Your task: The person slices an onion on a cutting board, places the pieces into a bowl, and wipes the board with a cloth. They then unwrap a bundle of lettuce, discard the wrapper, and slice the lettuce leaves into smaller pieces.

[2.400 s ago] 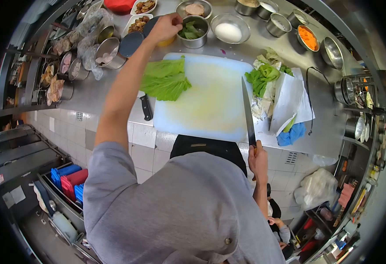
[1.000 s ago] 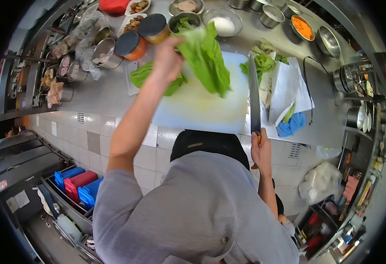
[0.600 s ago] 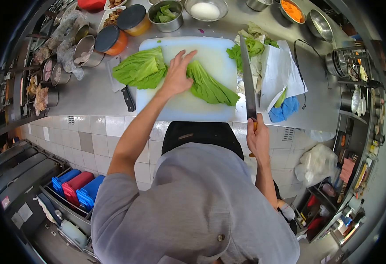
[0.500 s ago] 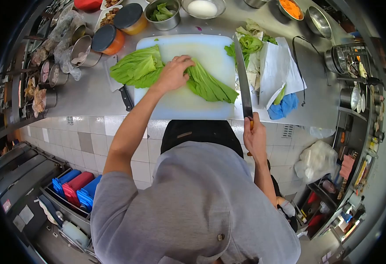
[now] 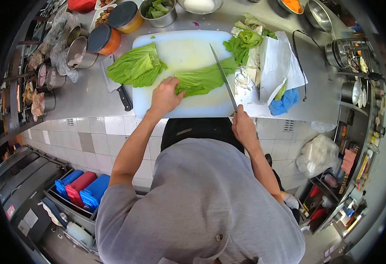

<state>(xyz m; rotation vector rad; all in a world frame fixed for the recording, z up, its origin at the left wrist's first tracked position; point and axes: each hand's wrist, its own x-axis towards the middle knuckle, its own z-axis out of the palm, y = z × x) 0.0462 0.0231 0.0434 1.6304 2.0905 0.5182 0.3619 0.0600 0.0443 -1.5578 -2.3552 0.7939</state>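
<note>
On the white cutting board (image 5: 184, 44) lies a long green leaf (image 5: 202, 80), its left end under the fingers of my left hand (image 5: 166, 96), which are curled and closed on it. My right hand (image 5: 244, 127) is wrapped round the handle of a long knife (image 5: 223, 72). The blade slants up and to the left across the right part of the leaf; whether it touches is hard to tell. A second pile of green leaves (image 5: 136, 66) rests on the board's left side, partly over the steel counter.
Left of the board lies another knife (image 5: 123, 94) with a black handle. To the right are leafy trimmings (image 5: 248, 39), white paper (image 5: 279, 66) and a blue cloth (image 5: 284, 102). Dark-lidded tubs (image 5: 104, 39) and a steel pot of cut greens (image 5: 160, 13) stand at the back.
My left hand has moved down and slightly left, and the leaf now lies closer to horizontal. The knife has swung left from beside the board to over the leaf.
</note>
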